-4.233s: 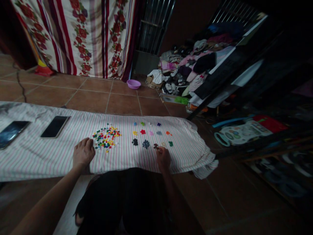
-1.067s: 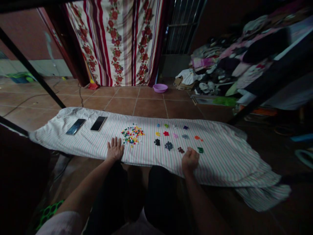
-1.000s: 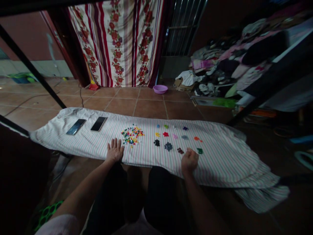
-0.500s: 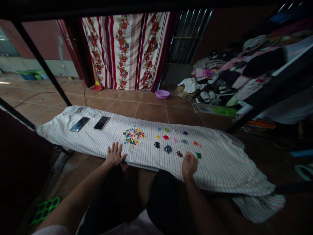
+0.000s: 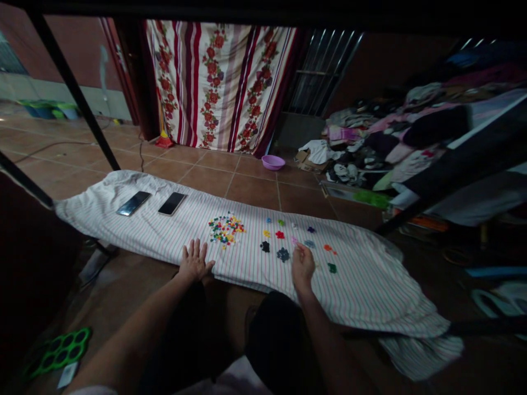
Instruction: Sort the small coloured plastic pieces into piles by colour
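Observation:
My left hand [image 5: 194, 263] lies flat with its fingers spread at the near edge of the striped cloth [image 5: 164, 233], holding nothing. A mixed pile of small coloured beads [image 5: 226, 229] lies just beyond it. My right hand [image 5: 303, 267] is closed, its fingertips together just below the pink beads [image 5: 294, 240]; anything in them is too small to make out. Sorted groups surround it: dark grey beads [image 5: 283, 254] and black beads [image 5: 265, 247] to its left, orange beads [image 5: 329, 248] and green beads [image 5: 331, 267] to its right. The hand covers the brown group.
Two phones [image 5: 172, 203] [image 5: 133, 203] lie on the cloth's left part. Red beads [image 5: 280, 235] and yellow beads [image 5: 267, 233] sit farther back. Beyond the cloth, a purple basin [image 5: 273, 162] stands on the tiled floor, near heaped clothes [image 5: 382, 134]. Dark metal posts [image 5: 76, 90] frame the sides.
My right hand has moved left and slightly forward, from between the brown and green beads to just below the pink ones. My left hand stays in place. The view has shifted slightly.

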{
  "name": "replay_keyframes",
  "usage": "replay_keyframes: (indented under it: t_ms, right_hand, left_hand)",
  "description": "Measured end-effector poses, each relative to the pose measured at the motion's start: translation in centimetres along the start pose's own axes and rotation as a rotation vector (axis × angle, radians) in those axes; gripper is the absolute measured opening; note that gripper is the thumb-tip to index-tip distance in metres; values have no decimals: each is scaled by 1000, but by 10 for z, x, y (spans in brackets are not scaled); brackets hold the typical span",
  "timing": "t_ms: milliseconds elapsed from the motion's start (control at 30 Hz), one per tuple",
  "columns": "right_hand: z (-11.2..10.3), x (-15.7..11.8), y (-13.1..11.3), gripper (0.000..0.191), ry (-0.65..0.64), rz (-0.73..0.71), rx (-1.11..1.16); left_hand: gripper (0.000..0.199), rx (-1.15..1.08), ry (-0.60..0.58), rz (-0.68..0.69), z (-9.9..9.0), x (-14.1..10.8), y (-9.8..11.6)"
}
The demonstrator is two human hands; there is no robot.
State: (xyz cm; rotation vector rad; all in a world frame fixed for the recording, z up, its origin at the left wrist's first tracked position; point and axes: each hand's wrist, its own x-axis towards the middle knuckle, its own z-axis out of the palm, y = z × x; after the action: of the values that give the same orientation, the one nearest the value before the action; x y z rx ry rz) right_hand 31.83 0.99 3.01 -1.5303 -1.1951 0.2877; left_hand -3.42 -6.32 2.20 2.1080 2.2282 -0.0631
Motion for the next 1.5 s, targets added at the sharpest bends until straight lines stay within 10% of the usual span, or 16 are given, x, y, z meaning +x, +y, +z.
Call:
replay_keyframes:
  t_ms: [600,1100,1500]
  right_hand:
    - [142,-12,-54,25,-531,-255,-77]
    - [198,3,-94,31,-864,-398,-569]
    - [212,12,-110,26,-911,-242,-740]
  left_hand:
    - [78,-25,27,30,3,0,-1]
    - [76,22,32,37,3,0,0]
    - [74,49,25,41,-2,-1,3]
